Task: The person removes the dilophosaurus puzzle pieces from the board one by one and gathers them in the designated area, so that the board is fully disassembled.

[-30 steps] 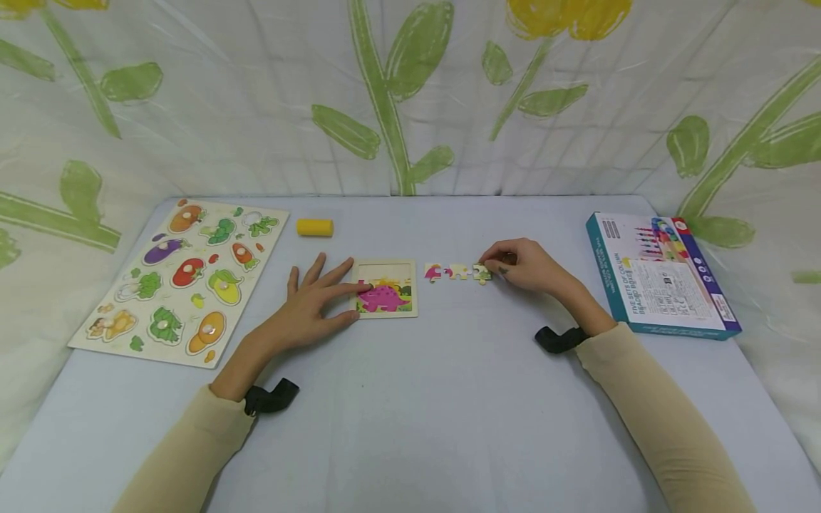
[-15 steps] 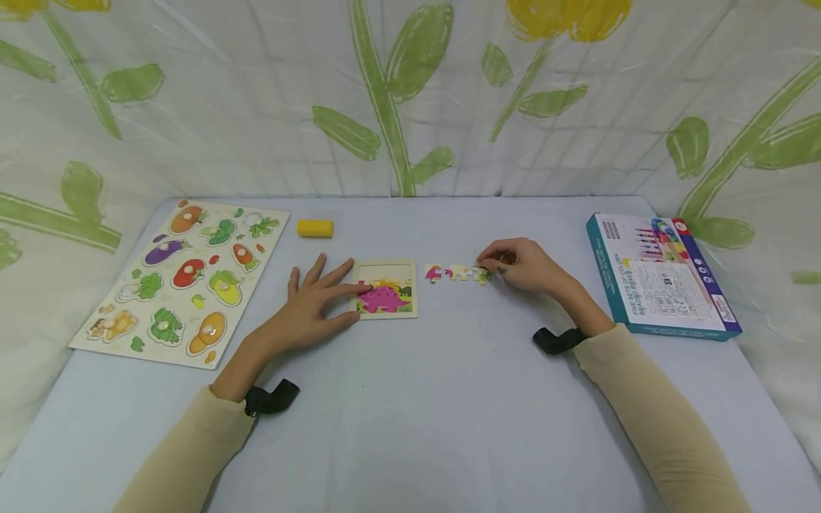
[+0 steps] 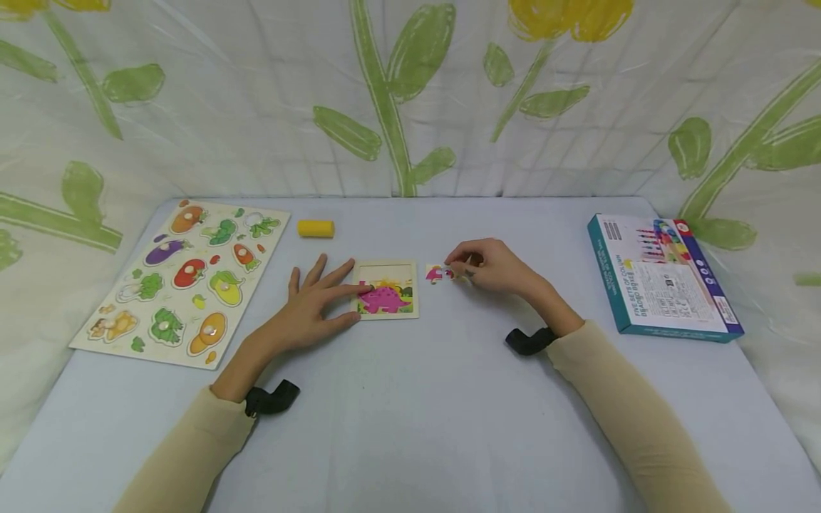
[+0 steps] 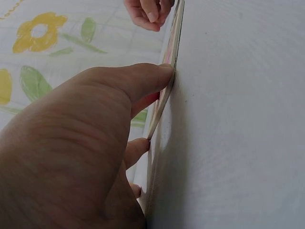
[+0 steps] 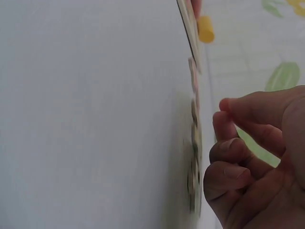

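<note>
A small wooden tray puzzle (image 3: 415, 291) lies mid-table, with a pink dinosaur on its fitted pieces and a pale, bare strip along the top. My left hand (image 3: 301, 310) rests on its left side, fingers spread, index finger on the picture and thumb at the near edge. To the right, loose jigsaw pieces (image 3: 432, 273) lie in a row on the table. Over the row hovers my right hand (image 3: 497, 267), hiding part of it in the head view. In the right wrist view, its thumb and index tips meet above the pieces (image 5: 194, 138) with nothing visible between them.
A vegetable peg puzzle board (image 3: 144, 306) lies at the left. Near the back stands a yellow cylinder (image 3: 316, 229), lying on its side. At the right is a boxed bead set (image 3: 667, 285). A flower-patterned curtain (image 3: 256, 107) hangs behind the table.
My right hand has left the rightmost loose piece and moved left along the row, now covering its middle and right. My left hand has stayed on the tray puzzle.
</note>
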A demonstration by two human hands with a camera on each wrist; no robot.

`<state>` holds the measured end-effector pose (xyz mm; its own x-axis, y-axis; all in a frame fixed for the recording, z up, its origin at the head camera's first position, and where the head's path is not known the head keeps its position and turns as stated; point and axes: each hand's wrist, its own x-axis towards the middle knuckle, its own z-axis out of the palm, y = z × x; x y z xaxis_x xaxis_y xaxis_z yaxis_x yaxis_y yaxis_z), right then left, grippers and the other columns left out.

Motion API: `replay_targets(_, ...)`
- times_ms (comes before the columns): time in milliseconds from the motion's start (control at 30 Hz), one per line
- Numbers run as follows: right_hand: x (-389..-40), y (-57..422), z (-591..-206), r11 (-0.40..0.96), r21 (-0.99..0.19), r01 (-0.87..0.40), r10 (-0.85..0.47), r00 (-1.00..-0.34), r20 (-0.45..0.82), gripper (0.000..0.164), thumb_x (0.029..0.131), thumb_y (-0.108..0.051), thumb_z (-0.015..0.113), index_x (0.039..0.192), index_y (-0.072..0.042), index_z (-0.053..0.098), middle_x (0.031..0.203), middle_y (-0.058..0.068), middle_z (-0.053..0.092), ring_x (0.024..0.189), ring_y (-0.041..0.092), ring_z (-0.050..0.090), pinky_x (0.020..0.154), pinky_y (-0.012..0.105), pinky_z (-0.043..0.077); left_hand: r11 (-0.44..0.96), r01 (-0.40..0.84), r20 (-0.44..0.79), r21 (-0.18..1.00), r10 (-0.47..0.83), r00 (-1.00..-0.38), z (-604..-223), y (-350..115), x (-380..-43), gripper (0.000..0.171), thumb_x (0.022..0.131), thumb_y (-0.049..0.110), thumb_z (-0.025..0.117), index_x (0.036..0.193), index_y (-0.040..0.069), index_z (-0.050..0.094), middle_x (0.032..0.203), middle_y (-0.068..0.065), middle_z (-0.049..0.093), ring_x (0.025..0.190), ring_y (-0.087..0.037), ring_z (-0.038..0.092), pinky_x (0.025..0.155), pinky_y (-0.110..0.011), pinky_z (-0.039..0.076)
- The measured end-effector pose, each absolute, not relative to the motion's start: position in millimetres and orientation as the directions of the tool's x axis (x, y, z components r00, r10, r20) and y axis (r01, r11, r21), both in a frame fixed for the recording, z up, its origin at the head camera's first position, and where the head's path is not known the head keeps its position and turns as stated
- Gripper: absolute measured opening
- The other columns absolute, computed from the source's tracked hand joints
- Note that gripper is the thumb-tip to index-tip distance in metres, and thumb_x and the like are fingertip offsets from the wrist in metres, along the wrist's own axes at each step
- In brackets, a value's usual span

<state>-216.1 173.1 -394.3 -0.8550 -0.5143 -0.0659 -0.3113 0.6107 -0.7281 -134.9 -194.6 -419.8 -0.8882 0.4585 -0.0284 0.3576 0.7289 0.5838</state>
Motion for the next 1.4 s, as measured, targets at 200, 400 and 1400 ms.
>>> replay_targets(200,-216.0,141.9,-397.5,0.563,-0.744,-0.359,-0.587,-0.808,-0.055,0.015,0.105,-0.018,0.066,0.113,-0.015,0.079,0.1,0.001,0.079,0.076,0.017,0.06,0.068,0.027,0.047,0.733,0.349,-0.034,0.584,0.451,-0.892,-420.6,-194.5,-135.8,0.052,0.098,0.039,0.072,0.148,0.027,0.064,0.179,-0.004,0.023,0.167,-0.044,-0.007,0.122,-0.077,-0.017)
replay_targets(400,-212.8,116.4,-400.0,0.537,-0.737,-0.411,-0.64,-0.768,-0.038,0.014,0.103,-0.016,0.068,0.113,-0.014,0.078,0.102,0.0,0.078,0.074,0.014,0.056,0.07,0.027,0.047,0.729,0.345,-0.036,0.591,0.451,-0.892,-421.7,-194.8,-137.8,0.049,0.098,0.039,0.073,0.146,0.031,0.066,0.179,-0.005,0.024,0.167,-0.044,-0.008,0.122,-0.078,-0.017)
replay_targets(1400,-212.9,61.2,-393.8,0.566,-0.682,-0.462,-0.717,-0.685,-0.131,0.027,0.098,-0.004,0.066,0.122,-0.01,0.078,0.087,0.002,0.069,0.077,0.013,0.058,0.071,0.024,0.048,0.688,0.331,-0.026,0.646,0.452,-0.891,-418.9,-196.0,-136.7,0.03,0.099,0.035,0.075,0.128,0.026,0.079,0.176,-0.012,0.029,0.166,-0.049,-0.007,0.12,-0.079,-0.018)
